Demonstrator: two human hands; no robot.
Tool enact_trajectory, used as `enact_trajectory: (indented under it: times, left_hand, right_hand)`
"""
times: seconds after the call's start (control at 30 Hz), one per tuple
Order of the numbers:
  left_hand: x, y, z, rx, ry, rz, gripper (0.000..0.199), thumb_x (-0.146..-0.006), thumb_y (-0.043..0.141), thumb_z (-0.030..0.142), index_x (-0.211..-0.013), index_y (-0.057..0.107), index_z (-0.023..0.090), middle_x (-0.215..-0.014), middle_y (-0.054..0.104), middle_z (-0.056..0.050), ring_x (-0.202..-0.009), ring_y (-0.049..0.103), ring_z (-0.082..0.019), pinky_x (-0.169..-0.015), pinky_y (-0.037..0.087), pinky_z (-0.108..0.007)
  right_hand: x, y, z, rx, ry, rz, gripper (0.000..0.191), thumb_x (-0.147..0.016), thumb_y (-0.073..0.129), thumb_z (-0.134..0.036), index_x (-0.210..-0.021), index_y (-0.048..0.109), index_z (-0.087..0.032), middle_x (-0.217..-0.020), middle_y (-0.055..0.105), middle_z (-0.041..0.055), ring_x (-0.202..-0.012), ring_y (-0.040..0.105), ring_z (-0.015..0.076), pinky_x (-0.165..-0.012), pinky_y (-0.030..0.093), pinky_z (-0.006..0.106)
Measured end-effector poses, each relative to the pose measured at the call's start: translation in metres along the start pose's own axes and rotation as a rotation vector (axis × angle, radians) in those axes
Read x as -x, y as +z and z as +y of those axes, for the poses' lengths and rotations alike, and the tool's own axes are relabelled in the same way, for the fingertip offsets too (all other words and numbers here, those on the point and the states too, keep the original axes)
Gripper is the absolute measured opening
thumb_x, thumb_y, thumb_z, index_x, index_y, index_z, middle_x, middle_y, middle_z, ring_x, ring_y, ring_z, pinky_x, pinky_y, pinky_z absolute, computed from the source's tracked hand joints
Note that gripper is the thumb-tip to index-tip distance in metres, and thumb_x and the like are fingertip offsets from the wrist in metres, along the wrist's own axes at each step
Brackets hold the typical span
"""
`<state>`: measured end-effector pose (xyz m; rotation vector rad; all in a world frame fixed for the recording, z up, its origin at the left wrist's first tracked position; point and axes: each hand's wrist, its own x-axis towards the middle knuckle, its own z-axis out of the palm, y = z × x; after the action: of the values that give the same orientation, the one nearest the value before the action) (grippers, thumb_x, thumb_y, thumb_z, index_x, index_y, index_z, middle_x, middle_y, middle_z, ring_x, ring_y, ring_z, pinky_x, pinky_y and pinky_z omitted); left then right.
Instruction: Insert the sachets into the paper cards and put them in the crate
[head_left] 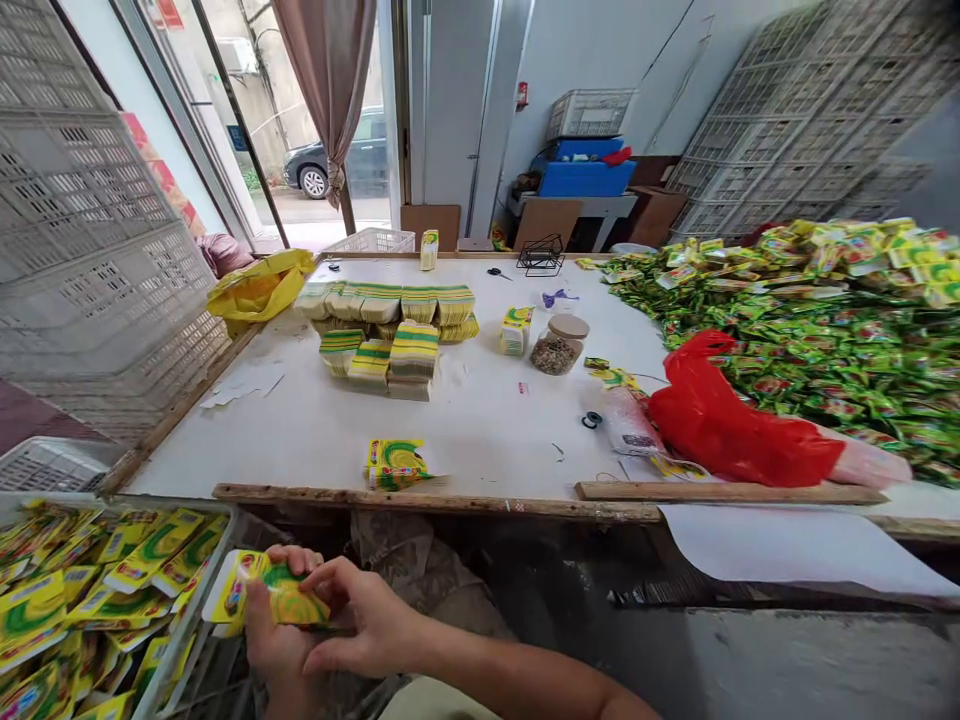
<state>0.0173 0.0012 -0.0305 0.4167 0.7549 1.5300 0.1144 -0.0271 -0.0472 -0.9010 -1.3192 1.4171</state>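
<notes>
Pale walls, a glazed door with a tied curtain and tall stacks of crates surround a white table edged with wooden strips. Just off its near edge, low in the view, the left hand is closed around a small bundle of yellow-green packets, thumb on the near side and fingertips over the far side. The right hand is partly curled at the bundle's right end, fingertips touching it; how firmly it grips, I cannot tell.

The step in hand looks like gathering or evening up these packets. From here, a move calls for keeping the bundle's edges aligned and the left grip steady while the right fingers adjust or let go.

To the left, a crate of loose packets stands close to the held bundle, so its rim could catch a knuckle. The table's front strip lies beyond the hands; any reach over it needs some lift. A few packets lie just behind that strip, with bare surface on both sides. Farther back, neat packet stacks sit close together and could be knocked. Towards the right, a red bag and the large heap of green packets leave less room.
</notes>
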Motion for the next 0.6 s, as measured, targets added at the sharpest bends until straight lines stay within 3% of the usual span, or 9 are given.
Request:
enact_trajectory:
  times: [0.1, 0.27, 0.37, 0.47, 0.53, 0.6]
  left_hand:
    - [-0.002, 0.002, -0.002, -0.049, -0.003, 0.015, 0.041, -0.073, 0.066, 0.061, -0.081, 0.054, 0.023, -0.067, 0.045, 0.004, -0.058, 0.044, -0.010, -0.054, 0.048, -0.022]
    - [-0.007, 0.001, -0.004, -0.232, 0.044, -0.031, 0.071, -0.049, 0.067, 0.083, -0.084, 0.061, 0.022, -0.079, 0.062, 0.000, -0.075, 0.060, -0.018, -0.066, 0.055, -0.030]
    - [-0.009, -0.006, -0.005, -0.383, 0.081, 0.021, 0.052, -0.056, 0.079, 0.063, -0.083, 0.065, 0.021, -0.084, 0.068, 0.000, -0.083, 0.064, -0.018, -0.072, 0.055, -0.027]
    - [-0.011, -0.016, -0.007, -0.534, 0.140, 0.114, 0.033, -0.061, 0.083, 0.043, -0.079, 0.067, 0.019, -0.077, 0.070, 0.001, -0.079, 0.066, -0.017, -0.072, 0.056, -0.026]
    - [-0.012, -0.020, -0.003, -0.606, 0.152, 0.072, 0.033, -0.063, 0.082, 0.043, -0.082, 0.069, 0.019, -0.081, 0.072, -0.001, -0.082, 0.067, -0.020, -0.076, 0.058, -0.030]
    - [-0.015, -0.021, 0.007, -0.629, 0.171, -0.042, 0.041, -0.069, 0.076, 0.050, -0.096, 0.070, 0.020, -0.095, 0.074, -0.005, -0.094, 0.068, -0.025, -0.084, 0.058, -0.037]
  right_hand:
    - [0.000, -0.004, -0.003, 0.036, 0.028, -0.003, 0.072, -0.046, 0.090, -0.054, -0.102, 0.057, -0.023, -0.085, 0.048, -0.0044, -0.075, 0.043, 0.0124, -0.063, 0.037, 0.022]
    - [-0.007, -0.022, -0.013, 0.042, 0.013, 0.212, 0.052, -0.061, 0.084, -0.051, -0.098, 0.062, -0.021, -0.079, 0.056, -0.0038, -0.072, 0.046, 0.0128, -0.065, 0.038, 0.024]
    - [-0.012, -0.036, -0.018, -0.042, 0.021, 0.240, 0.049, -0.064, 0.081, -0.057, -0.089, 0.064, -0.018, -0.080, 0.061, -0.0009, -0.071, 0.052, 0.0138, -0.068, 0.043, 0.027]
    - [-0.014, -0.047, -0.019, -0.025, 0.052, 0.254, 0.052, -0.065, 0.075, -0.066, -0.075, 0.065, -0.017, -0.066, 0.058, -0.0012, -0.058, 0.049, 0.0122, -0.057, 0.042, 0.026]
    - [-0.014, -0.057, -0.023, 0.084, -0.002, 0.283, 0.050, -0.069, 0.071, -0.067, -0.071, 0.066, -0.017, -0.063, 0.058, -0.0006, -0.057, 0.049, 0.0130, -0.055, 0.041, 0.027]
    - [-0.012, -0.070, -0.030, 0.294, -0.112, 0.303, 0.040, -0.079, 0.067, -0.060, -0.075, 0.070, -0.019, -0.068, 0.063, 0.0015, -0.063, 0.054, 0.0156, -0.060, 0.044, 0.028]
